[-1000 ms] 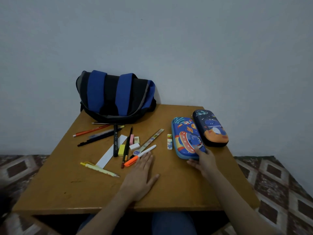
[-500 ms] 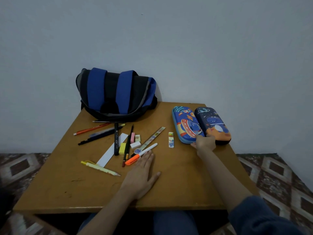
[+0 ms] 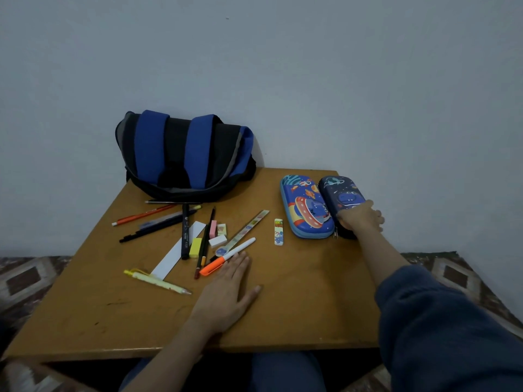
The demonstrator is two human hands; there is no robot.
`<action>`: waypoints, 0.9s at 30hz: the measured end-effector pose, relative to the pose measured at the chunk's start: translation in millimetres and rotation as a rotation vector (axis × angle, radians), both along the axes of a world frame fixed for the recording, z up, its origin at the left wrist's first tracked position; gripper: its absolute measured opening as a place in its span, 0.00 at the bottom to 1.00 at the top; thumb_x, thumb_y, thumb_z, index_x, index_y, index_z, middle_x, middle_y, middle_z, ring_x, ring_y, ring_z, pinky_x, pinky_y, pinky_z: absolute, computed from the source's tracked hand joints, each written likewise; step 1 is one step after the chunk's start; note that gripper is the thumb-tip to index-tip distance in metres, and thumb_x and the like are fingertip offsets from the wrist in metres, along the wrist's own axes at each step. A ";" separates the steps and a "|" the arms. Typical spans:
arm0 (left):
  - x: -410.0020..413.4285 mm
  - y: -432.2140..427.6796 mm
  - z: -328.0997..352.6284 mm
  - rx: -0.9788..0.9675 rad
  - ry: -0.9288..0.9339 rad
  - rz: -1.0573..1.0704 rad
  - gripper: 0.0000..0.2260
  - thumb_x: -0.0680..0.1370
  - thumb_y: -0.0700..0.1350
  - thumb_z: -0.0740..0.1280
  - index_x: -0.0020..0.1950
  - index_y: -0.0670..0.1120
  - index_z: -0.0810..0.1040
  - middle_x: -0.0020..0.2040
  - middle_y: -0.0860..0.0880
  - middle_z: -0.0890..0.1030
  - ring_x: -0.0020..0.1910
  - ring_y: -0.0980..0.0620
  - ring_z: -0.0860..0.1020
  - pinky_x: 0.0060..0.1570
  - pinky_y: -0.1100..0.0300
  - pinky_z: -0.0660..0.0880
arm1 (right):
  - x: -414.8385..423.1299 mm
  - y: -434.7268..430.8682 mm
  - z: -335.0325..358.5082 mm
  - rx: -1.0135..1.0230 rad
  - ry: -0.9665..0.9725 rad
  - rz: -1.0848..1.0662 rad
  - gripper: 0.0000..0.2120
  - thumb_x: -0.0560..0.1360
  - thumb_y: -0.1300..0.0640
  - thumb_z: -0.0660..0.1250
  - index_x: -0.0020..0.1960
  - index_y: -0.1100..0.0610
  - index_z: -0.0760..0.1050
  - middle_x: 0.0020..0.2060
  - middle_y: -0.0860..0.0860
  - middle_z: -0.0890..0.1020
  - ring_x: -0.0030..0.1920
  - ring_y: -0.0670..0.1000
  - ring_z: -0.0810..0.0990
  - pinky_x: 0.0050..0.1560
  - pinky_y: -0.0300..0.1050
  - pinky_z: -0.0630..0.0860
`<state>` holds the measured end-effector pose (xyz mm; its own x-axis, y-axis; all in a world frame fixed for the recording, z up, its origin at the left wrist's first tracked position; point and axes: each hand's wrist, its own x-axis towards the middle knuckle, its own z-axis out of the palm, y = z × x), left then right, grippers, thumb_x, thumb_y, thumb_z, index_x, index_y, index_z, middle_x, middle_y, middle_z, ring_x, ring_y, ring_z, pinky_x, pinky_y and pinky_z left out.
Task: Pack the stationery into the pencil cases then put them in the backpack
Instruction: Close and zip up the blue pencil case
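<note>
stationery [image 3: 185, 230]: loose on the table [image 3: 297, 306], left of centre, none packed. blue case [image 3: 307, 210] and dark case [image 3: 342, 193]: closed, touching side by side, far right. backpack [image 3: 184, 157]: far edge, by the wall [image 3: 283, 80]. i count no step finished. right hand [image 3: 360, 220] curls round the dark case's near end; left hand [image 3: 226, 290] flat, fingers straight, holding nothing.

A brown wooden surface [image 3: 297, 301] fills the lower middle of the frame, its near edge running along the bottom and its top faintly scuffed with dark marks. Behind it a plain pale grey-blue wall [image 3: 283, 80] takes up the whole upper half. A patterned floor [image 3: 25, 278] of brown and grey diamonds shows at the lower left and lower right.
</note>
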<state>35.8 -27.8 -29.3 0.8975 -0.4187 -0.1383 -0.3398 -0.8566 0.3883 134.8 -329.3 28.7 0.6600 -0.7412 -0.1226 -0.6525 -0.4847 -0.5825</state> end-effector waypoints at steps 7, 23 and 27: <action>0.9 -0.4 -0.3 0.002 0.003 0.020 0.33 0.77 0.65 0.52 0.77 0.55 0.41 0.78 0.56 0.43 0.76 0.57 0.46 0.73 0.57 0.50 | 4.2 -19.5 -10.6 0.088 0.045 0.012 0.47 0.65 0.43 0.75 0.72 0.62 0.54 0.68 0.64 0.63 0.69 0.63 0.62 0.67 0.55 0.63; -6.6 2.9 4.5 -0.054 0.006 0.010 0.40 0.69 0.73 0.40 0.77 0.55 0.46 0.78 0.55 0.48 0.76 0.57 0.51 0.71 0.59 0.56 | -38.4 -1.2 19.2 0.331 -0.276 0.116 0.44 0.61 0.44 0.77 0.68 0.61 0.60 0.63 0.57 0.72 0.60 0.57 0.73 0.58 0.51 0.75; -2.7 4.4 20.8 -0.296 -0.057 0.197 0.23 0.80 0.57 0.54 0.74 0.52 0.61 0.71 0.51 0.68 0.66 0.56 0.70 0.63 0.59 0.68 | -61.3 25.0 48.7 0.415 -0.302 0.391 0.43 0.60 0.48 0.79 0.68 0.55 0.62 0.60 0.55 0.72 0.55 0.54 0.76 0.46 0.43 0.76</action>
